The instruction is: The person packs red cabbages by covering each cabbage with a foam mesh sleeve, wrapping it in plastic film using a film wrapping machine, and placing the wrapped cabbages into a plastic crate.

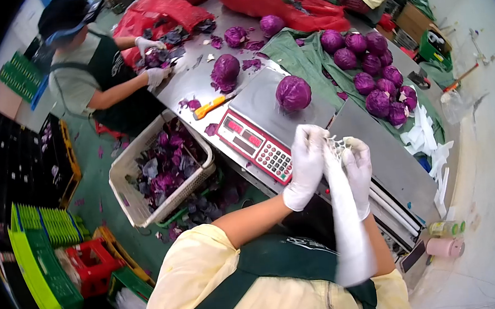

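Both hands wear white gloves and pinch the mouth of a white foam net sleeve (349,234). My left hand (306,163) grips one side of its mesh opening. My right hand (359,169) has hold of the other side, and the sleeve's long end hangs down between my forearms. Just beyond my hands, a red cabbage (293,93) sits on the metal pan of a red digital scale (254,144). The scale's display is lit, but I cannot read its digits.
A trimmed red cabbage (226,71) and an orange-handled knife (211,106) lie past the scale. Several cabbages (372,67) rest on green cloth (297,54) at right, near white sleeves (428,134). A crate (124,196) holds leaves. A co-worker (92,74) handles cabbage at left.
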Available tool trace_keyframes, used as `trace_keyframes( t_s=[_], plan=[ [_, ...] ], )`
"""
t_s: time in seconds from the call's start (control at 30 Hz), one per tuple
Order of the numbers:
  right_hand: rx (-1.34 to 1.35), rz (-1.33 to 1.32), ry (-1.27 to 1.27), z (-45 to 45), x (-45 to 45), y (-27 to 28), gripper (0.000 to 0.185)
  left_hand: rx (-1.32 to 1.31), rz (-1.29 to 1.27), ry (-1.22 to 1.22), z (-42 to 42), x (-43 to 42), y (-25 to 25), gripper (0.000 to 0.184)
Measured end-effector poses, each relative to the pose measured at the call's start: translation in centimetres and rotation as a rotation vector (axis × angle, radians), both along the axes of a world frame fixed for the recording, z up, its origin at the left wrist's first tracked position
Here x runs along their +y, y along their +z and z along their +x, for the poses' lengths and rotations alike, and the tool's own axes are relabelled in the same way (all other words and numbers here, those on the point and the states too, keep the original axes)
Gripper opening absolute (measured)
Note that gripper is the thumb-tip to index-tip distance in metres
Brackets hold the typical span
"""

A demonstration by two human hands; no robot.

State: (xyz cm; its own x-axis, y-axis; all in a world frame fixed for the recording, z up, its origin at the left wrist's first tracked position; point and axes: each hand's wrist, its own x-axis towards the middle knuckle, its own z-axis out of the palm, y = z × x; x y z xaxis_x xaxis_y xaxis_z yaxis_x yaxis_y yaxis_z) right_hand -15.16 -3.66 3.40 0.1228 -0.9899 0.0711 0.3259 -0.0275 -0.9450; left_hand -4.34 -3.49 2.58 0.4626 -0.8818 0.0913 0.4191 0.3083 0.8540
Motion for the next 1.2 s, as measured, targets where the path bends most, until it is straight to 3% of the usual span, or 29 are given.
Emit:
trace_keyframes(
  t_s=[0.03,0.1,0.17,0.2,0.23,0.27,0.3,0.33,0.37,0.4,0.43,0.47,0.53,0.6,0.63,0.7,0.77,0.8,0.83,0.9,1.03,1.1,1.13,1.17,1.2],
  plan=[
    [0.079,0.004,-0.006,0.1,-1.4,-1.2,0.020,0.075,0.046,-0.065,1.3,-0.9,0.0,0.021],
    [-0.273,0.249,-0.048,1.5,-3.9,1.2,0.015,0.367,0.188,-0.515,3.9,-1.6,-0.5,0.026],
    [-0.269,0.269,-0.006,-0.7,-8.0,0.5,0.015,0.361,0.343,-1.009,6.9,-0.8,-0.9,0.030],
    [-0.213,0.235,0.076,-0.9,-9.6,0.8,0.024,0.364,0.345,-1.034,9.1,-1.4,-2.4,0.030],
    [-0.210,0.232,0.054,-0.2,-10.6,1.2,0.024,0.052,0.428,-0.999,11.4,-2.3,-5.1,0.028],
    [0.324,0.107,0.244,0.6,-11.5,1.8,0.033,-0.258,0.498,-0.943,13.1,-3.1,-6.6,0.027],
    [0.861,-0.020,0.434,1.3,-12.5,2.2,0.042,-0.373,0.412,-0.650,14.6,-4.5,-5.2,0.019],
    [1.147,0.046,0.574,1.6,-14.1,1.4,0.057,-0.352,0.345,-0.463,16.4,-6.9,-6.1,0.018],
    [1.277,-0.320,0.535,1.1,-17.1,-2.7,0.051,-0.276,0.411,-0.292,17.3,-8.7,-4.2,0.019],
    [1.234,-0.004,0.527,3.0,-18.6,-1.2,0.043,-0.402,0.381,-0.070,18.1,-11.1,-5.7,0.021],
    [1.358,-0.003,0.340,4.9,-20.4,0.0,0.039,-0.621,0.445,0.010,19.1,-12.9,-6.3,0.023],
    [1.270,-0.173,0.064,6.5,-21.7,0.1,0.040,-0.758,0.537,0.012,20.1,-15.0,-7.9,0.024],
    [1.361,-0.437,-0.201,8.4,-25.5,-1.9,0.039,-0.885,0.629,0.015,20.4,-17.4,-10.6,0.026],
    [1.465,-0.151,-0.084,9.0,-27.4,-5.3,0.038,-1.388,0.625,-0.112,19.9,-18.8,-11.5,0.027],
    [1.491,-0.026,0.001,8.9,-28.1,-7.7,0.039,-1.423,0.629,-0.155,18.7,-18.3,-10.4,0.023],
    [1.596,-0.449,0.398,6.4,-28.5,-14.1,0.041,-1.313,0.322,-0.135,17.4,-17.5,-11.6,0.022],
    [0.370,0.427,0.026,8.5,-25.3,-13.5,0.044,-1.191,0.302,-0.086,17.1,-16.8,-13.3,0.022],
    [0.390,0.357,-0.021,8.1,-24.6,-14.0,0.046,-1.071,0.281,-0.039,16.9,-16.8,-13.9,0.023],
    [0.463,0.309,-0.108,8.9,-21.6,-9.7,0.050,-0.670,0.342,-0.262,16.8,-16.4,-14.4,0.031],
    [0.446,0.209,-0.098,8.3,-18.2,-5.9,0.035,0.519,0.450,-0.578,16.0,-11.2,-4.2,0.037],
    [0.298,0.246,0.021,6.6,-11.1,0.9,0.029,0.717,0.502,-0.756,16.5,-7.8,-5.2,0.052],
    [-0.121,0.524,0.196,5.5,-8.6,2.6,0.032,0.863,0.543,-0.877,16.4,-6.3,-3.5,0.060],
    [-0.223,0.639,0.510,3.4,-7.9,3.1,0.033,0.934,0.563,-0.938,16.2,-5.4,-2.5,0.064],
    [-0.055,0.737,0.353,3.9,-6.2,3.2,0.029,1.008,0.584,-0.996,15.9,-4.4,-1.6,0.068],
    [0.088,0.683,0.534,3.5,-4.9,3.5,0.028,1.099,0.602,-1.059,15.7,-3.5,-0.8,0.072]
  ],
)
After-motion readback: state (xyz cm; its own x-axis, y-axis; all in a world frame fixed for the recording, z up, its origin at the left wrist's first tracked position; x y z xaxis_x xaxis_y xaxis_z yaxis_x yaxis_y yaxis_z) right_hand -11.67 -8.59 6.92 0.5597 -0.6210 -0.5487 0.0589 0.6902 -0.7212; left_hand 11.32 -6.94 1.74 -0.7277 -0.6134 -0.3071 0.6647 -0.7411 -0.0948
